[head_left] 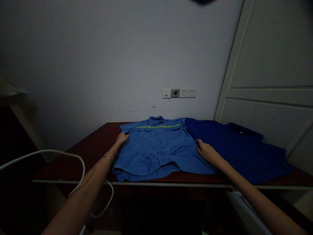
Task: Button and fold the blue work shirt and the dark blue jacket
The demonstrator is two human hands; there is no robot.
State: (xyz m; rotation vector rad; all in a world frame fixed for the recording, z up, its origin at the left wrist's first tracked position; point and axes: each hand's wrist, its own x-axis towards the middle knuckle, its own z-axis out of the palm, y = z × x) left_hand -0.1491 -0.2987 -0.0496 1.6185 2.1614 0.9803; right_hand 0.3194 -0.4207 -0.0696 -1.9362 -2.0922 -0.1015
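A light blue short-sleeved work shirt (156,148) with a yellow-green chest stripe lies spread flat, front up and buttoned, on a dark red table (93,145). My left hand (121,138) rests on the shirt's left sleeve edge, fingers curled onto the cloth. My right hand (206,150) lies flat on the shirt's right side, fingers stretched out. Bracelets circle my left wrist.
A darker blue garment (242,151) lies spread on the table's right half, partly under the light shirt. A white cable (73,156) loops at the left below the table edge. Wall sockets (179,93) sit above the table. A white panelled door (271,81) stands at the right.
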